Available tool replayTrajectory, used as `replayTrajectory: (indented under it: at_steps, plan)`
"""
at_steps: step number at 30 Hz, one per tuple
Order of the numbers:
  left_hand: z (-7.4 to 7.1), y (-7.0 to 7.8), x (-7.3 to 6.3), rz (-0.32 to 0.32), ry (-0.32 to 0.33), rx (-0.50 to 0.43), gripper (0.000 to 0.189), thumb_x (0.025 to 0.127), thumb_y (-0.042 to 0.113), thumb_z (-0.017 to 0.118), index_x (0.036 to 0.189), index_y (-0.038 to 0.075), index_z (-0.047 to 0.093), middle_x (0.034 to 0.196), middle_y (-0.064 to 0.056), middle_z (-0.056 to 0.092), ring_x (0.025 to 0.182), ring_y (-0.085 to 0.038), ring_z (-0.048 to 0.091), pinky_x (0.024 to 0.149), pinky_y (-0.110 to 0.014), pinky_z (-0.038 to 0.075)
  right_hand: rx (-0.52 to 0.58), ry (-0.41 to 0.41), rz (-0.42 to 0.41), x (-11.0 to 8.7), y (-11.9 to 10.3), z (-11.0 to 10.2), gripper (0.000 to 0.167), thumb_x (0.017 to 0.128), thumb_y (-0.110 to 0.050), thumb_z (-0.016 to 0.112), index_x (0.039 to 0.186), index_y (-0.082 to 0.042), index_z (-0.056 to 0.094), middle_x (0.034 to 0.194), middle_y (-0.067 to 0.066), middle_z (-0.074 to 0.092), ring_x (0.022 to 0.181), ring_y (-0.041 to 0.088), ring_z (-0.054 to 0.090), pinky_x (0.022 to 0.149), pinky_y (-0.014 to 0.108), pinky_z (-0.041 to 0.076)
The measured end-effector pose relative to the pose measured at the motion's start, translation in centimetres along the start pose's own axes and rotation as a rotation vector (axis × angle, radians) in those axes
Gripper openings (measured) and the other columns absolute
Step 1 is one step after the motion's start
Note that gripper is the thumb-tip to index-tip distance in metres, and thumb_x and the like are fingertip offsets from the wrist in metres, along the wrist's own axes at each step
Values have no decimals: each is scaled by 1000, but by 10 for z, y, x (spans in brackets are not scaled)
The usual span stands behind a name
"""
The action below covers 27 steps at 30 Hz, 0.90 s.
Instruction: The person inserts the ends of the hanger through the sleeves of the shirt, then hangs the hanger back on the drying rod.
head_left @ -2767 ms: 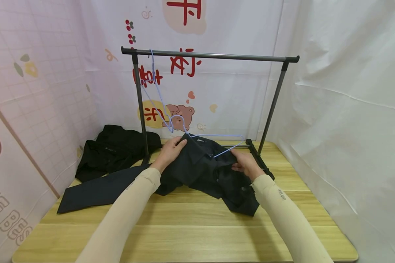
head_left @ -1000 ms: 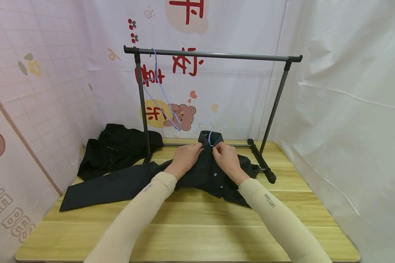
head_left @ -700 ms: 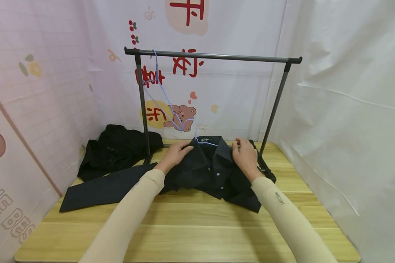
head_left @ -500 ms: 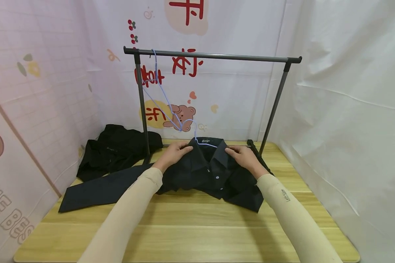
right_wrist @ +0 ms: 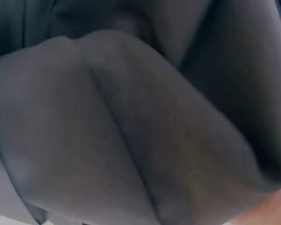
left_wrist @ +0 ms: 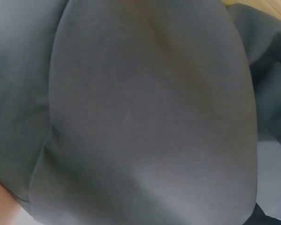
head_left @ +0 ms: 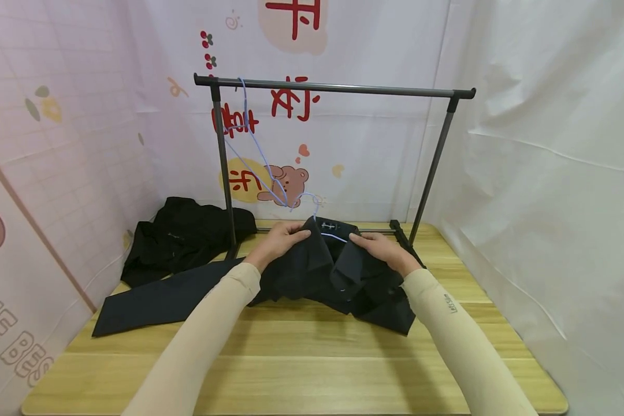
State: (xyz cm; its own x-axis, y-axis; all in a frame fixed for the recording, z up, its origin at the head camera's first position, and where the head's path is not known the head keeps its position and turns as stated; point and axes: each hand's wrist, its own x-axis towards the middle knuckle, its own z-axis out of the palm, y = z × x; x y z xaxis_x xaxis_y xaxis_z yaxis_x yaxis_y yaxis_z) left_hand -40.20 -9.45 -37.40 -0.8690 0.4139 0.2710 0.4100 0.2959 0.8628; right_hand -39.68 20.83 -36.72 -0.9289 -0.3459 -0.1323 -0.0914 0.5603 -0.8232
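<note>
A dark shirt (head_left: 291,280) with a collar lies bunched in front of the rack, one sleeve stretched out to the left. Inside its neck sits a light-blue wire hanger (head_left: 334,237), the hook rising above the collar; most of the hanger is hidden by cloth. My left hand (head_left: 279,244) pinches the shirt by the left side of the collar, thumb on top. With my right hand (head_left: 383,250) I pinch the right side near the collar. Both wrist views are filled with close dark cloth (left_wrist: 150,117), and the fingers are hidden there.
A black garment rack (head_left: 338,88) stands at the back of the wooden table (head_left: 291,370). A second blue hanger (head_left: 260,153) hangs at its left end. Another black garment (head_left: 187,237) lies heaped at the left rear.
My hands came together at the collar front, then moved apart to its two sides. Since half a second ago, the right collar side has lifted and folded inward, and the hook has shifted slightly right.
</note>
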Motion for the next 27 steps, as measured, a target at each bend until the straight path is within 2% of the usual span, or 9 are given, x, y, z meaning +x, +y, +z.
replayTrajectory:
  at_steps: [4,7,9,11,13,15,17,21,27]
  plan:
    - [0,-1,0,-27,49,10,24,103,22,57,105,3,71,82,-3,64,70,-15,59,68,-28,46,16,-24,-108,2,5,-3,40,99,-43,59,116,-6,62,118,14,61,107,31,57,97,45,42]
    - [0,-2,-1,-38,77,19,24,103,21,56,104,2,70,82,-5,64,71,-16,59,69,-29,46,-92,49,-174,3,5,0,27,95,-40,66,102,-14,67,94,2,64,87,21,59,81,37,46]
    - [-2,-5,-1,-41,78,44,23,103,22,57,101,2,69,84,-6,63,73,-18,58,70,-31,45,-222,170,-254,4,2,3,24,93,-41,69,93,-17,68,79,-1,61,75,19,57,70,34,44]
    - [-6,-9,-3,-55,74,92,23,102,23,58,99,3,68,85,-7,62,76,-19,56,72,-32,44,-393,361,-333,4,-1,6,26,91,-42,71,85,-17,65,66,-3,54,65,18,54,61,33,41]
    - [-14,-15,-7,-97,90,151,22,101,25,60,96,6,68,86,-5,61,77,-20,56,72,-32,44,-505,564,-401,2,-4,6,30,90,-41,73,78,-16,61,60,-1,50,59,20,53,55,34,38]
    - [-25,-22,-13,-145,109,202,23,99,27,63,91,7,68,83,-5,61,76,-20,56,71,-32,45,-549,713,-440,1,-5,3,33,88,-38,74,74,-14,57,57,1,49,57,23,54,52,36,37]
    - [-37,-28,-19,-189,134,225,24,98,28,64,89,6,67,82,-6,60,75,-22,57,69,-33,45,-522,802,-457,-1,-4,-3,35,87,-36,76,72,-12,56,58,3,51,57,25,55,51,37,37]
    - [-61,-37,-30,-233,172,225,24,97,29,66,96,4,69,87,-9,64,80,-24,60,72,-34,49,-419,859,-426,-3,1,-16,35,88,-36,75,74,-11,56,59,6,52,58,28,54,52,37,36]
    - [-93,-47,-47,-301,265,317,26,98,24,64,110,1,71,103,-16,67,89,-30,60,78,-39,49,-340,829,-310,-3,14,-29,37,92,-42,70,78,-10,58,65,7,53,62,27,51,57,36,36]
